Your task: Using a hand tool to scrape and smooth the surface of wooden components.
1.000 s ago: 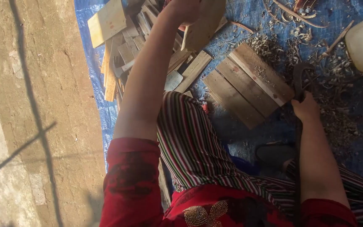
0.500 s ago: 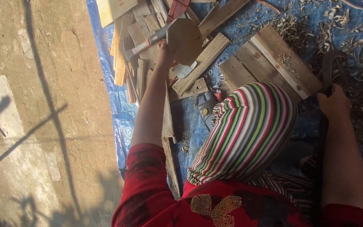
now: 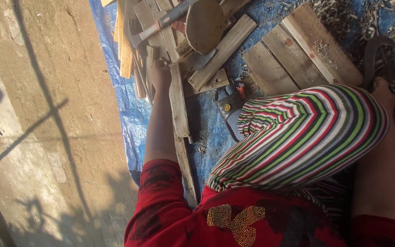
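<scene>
Left hand (image 3: 160,73) closed on the far end of a narrow wood slat (image 3: 178,103), lying along the forearm on the blue tarp (image 3: 124,103). Pile of wood offcuts (image 3: 216,55) just beyond, with a hammer (image 3: 161,23) and a rounded wooden paddle piece (image 3: 204,25) on top. Right hand (image 3: 382,91) far right, behind the striped knee (image 3: 298,137), at a dark curved metal tool (image 3: 376,52); grip mostly hidden, cannot tell if closed. Plank pallet (image 3: 298,55) between the hands, shavings (image 3: 389,23) scattered far right. Concrete floor (image 3: 46,128) left.
</scene>
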